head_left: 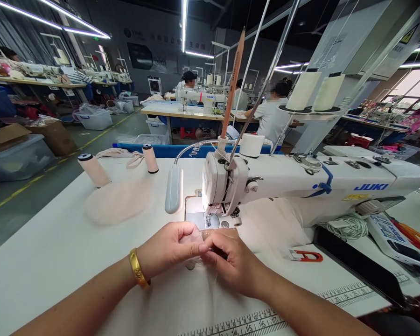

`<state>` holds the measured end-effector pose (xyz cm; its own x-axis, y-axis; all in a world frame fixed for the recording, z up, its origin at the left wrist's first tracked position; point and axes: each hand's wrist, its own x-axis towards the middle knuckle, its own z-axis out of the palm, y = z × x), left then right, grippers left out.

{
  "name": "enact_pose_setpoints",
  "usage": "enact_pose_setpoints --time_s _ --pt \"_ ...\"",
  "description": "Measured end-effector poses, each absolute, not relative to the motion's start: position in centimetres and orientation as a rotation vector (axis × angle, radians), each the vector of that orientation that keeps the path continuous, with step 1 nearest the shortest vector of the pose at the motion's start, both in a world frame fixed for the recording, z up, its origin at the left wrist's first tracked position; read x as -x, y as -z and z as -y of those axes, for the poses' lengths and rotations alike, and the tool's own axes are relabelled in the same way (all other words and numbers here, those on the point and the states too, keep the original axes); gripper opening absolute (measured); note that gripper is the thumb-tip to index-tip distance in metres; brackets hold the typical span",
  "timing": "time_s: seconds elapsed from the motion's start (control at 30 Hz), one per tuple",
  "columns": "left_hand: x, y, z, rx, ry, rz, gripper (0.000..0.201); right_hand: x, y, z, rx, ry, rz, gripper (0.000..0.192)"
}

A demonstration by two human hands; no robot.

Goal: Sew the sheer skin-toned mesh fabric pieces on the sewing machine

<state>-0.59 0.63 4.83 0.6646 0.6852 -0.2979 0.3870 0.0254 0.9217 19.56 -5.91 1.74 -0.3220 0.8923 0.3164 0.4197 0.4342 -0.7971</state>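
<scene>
We read "JUKI" in blue on near sewing machine [336, 179], right of centre; "JUKI" again on far machine [205, 100], upper centre. Table ruler strip [252, 322], bottom edge: 16, 17; further right 24, 26.

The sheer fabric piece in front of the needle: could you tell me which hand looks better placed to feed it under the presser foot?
Probably the right hand: it pinches the fabric piece directly below the presser foot, while the left hand grips from the left.

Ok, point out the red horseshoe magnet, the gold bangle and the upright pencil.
red horseshoe magnet [306, 255]: head view, on its curved arm.
gold bangle [138, 269]: head view, on the band at the left wrist.
upright pencil [233, 84]: head view, mid-shaft.
</scene>
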Motion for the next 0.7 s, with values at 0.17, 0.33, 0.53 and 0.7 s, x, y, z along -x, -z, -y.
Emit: enact_pose_setpoints --time_s 0.17,0.33,0.53,0.7 --pt "1.6 -5.7 -1.3 -1.537 -0.168 -0.876 0.039 -20.1 -2.6 6.1 1.099 -0.904 1.849 0.033" --pt "1.4 -5.3 -0.8 -1.369 -0.231 -0.813 0.034 -19.8 -3.0 6.4 1.17 -0.949 1.817 0.027" --pt "0.4 -4.1 -0.5 -1.507 -0.284 -0.813 0.042 -19.9 -2.9 6.5 1.244 -0.926 1.816 0.021" --pt "0.2 -4.1 -0.2 -1.667 -0.318 -0.955 0.046 -20.1 -2.5 6.6 1.316 -0.907 1.808 0.02"
